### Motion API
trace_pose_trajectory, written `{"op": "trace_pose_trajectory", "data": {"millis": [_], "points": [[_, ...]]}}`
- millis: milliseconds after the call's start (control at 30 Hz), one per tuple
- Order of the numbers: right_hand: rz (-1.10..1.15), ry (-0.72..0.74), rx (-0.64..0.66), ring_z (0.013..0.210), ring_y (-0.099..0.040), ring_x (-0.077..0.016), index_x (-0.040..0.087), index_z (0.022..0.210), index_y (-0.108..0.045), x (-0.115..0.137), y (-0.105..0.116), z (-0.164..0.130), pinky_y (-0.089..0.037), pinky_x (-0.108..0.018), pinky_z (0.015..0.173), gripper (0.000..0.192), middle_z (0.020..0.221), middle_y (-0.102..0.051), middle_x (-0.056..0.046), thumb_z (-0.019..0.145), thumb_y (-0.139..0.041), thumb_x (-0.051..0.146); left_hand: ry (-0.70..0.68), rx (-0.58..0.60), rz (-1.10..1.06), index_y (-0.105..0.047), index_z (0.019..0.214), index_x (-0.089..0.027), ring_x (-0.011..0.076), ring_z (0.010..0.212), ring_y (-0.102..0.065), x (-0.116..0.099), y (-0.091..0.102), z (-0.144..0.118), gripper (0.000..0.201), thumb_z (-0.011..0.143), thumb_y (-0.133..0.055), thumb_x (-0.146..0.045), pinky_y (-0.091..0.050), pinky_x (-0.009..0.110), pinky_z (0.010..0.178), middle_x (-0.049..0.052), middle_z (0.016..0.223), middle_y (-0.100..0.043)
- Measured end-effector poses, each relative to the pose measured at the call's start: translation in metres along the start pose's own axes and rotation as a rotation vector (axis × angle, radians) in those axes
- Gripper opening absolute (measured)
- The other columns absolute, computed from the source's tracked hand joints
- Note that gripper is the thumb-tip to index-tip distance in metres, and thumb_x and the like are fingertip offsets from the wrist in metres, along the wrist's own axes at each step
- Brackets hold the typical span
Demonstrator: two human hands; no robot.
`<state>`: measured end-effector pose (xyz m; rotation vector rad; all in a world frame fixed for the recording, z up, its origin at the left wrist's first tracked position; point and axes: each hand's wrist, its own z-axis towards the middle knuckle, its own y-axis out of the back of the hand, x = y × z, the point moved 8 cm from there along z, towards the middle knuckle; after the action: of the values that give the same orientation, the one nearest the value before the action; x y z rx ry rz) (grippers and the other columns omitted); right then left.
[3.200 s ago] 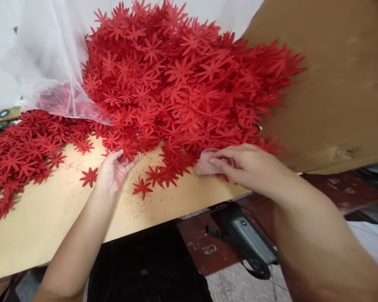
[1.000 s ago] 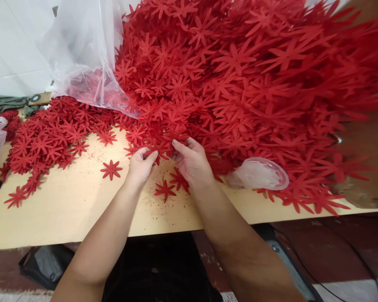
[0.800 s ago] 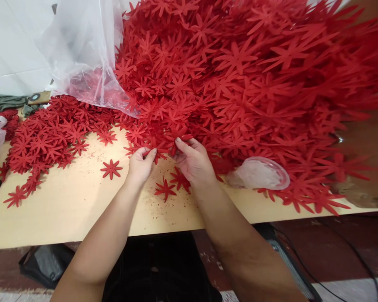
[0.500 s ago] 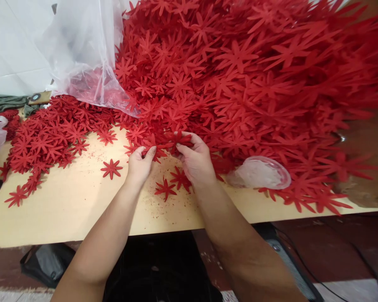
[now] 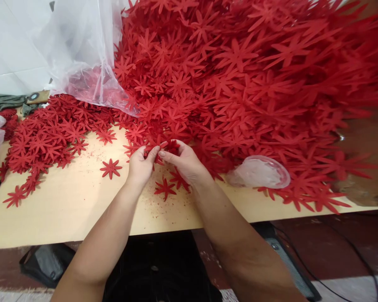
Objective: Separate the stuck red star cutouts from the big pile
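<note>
A flat spread of red cut-outs (image 5: 47,138) lies at the table's (image 5: 66,209) left end, beside a clear bag (image 5: 82,54). Mid-table, the left hand (image 5: 140,165) and right hand (image 5: 184,161) pinch one red flower piece (image 5: 164,147) together at the big heap's (image 5: 255,84) foot.

Your hands meet at the heap's edge.
Left hand (image 5: 140,164) and right hand (image 5: 183,161) pinch one red flower cutout (image 5: 165,147) above the bench (image 5: 66,201).

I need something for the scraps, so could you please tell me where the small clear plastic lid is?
In the head view the clear plastic lid lies on the table, right of the right hand, at the near edge of the red flower pile.
</note>
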<state>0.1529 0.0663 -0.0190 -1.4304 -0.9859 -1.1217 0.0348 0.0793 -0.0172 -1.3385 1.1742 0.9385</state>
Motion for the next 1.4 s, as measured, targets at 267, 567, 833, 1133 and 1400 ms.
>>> {"op": "trace_pose_trajectory", "data": {"millis": [267,567,833,1133,1400], "points": [[0.090,0.040,-0.098,0.061,-0.054,-0.0082,0.021,0.066,-0.059,0.000,0.011,0.003,-0.048,-0.023,0.060,0.028,0.068,-0.062,0.005,0.049,-0.080,0.027,-0.169,-0.103,0.097,-0.065,0.062,-0.017,0.0112,0.075,-0.055,-0.010,0.010,0.002,0.014,0.066,-0.070,-0.005,-0.043,0.021,0.078,-0.001,0.075,-0.058],[0.120,0.037,-0.137,0.064,-0.056,-0.0092,0.023,0.076,-0.057,-0.004,0.016,0.003,-0.047,-0.023,0.058,0.042,0.075,-0.062,0.005,0.055,-0.080,0.050,-0.075,-0.042,0.071,-0.063,0.067,-0.017,0.0101,0.063,-0.056,-0.006,0.007,0.002,0.010,0.074,-0.065,-0.011,-0.044,0.022,0.070,-0.002,0.066,-0.065],[0.173,0.009,-0.002,0.078,-0.064,-0.0141,0.028,0.085,-0.065,-0.005,0.007,0.001,-0.054,-0.029,0.073,0.042,0.083,-0.069,0.003,0.057,-0.080,0.055,-0.098,-0.076,0.107,-0.064,0.075,-0.016,0.0128,0.072,-0.061,0.002,0.014,0.010,0.011,0.078,-0.065,-0.026,-0.046,0.026,0.076,0.001,0.075,-0.069],[0.172,-0.117,-0.058,0.047,-0.053,-0.0071,0.020,0.065,-0.062,-0.007,0.003,-0.005,-0.045,-0.020,0.042,0.045,0.059,-0.063,0.005,0.039,-0.089,0.044,-0.105,0.041,0.212,-0.056,0.063,-0.016,0.0080,0.058,-0.051,-0.003,0.000,0.003,0.019,0.077,-0.066,-0.025,-0.040,0.021,0.062,-0.004,0.060,-0.058],[0.266,-0.087,-0.248,0.055,-0.060,-0.0089,0.019,0.067,-0.062,-0.006,0.022,-0.003,-0.053,-0.022,0.054,0.033,0.062,-0.065,0.004,0.049,-0.085,0.034,-0.018,0.088,0.071,-0.062,0.078,-0.016,0.0089,0.066,-0.056,0.007,-0.006,0.005,0.006,0.075,-0.064,-0.012,-0.045,0.023,0.072,-0.003,0.071,-0.063]]}}
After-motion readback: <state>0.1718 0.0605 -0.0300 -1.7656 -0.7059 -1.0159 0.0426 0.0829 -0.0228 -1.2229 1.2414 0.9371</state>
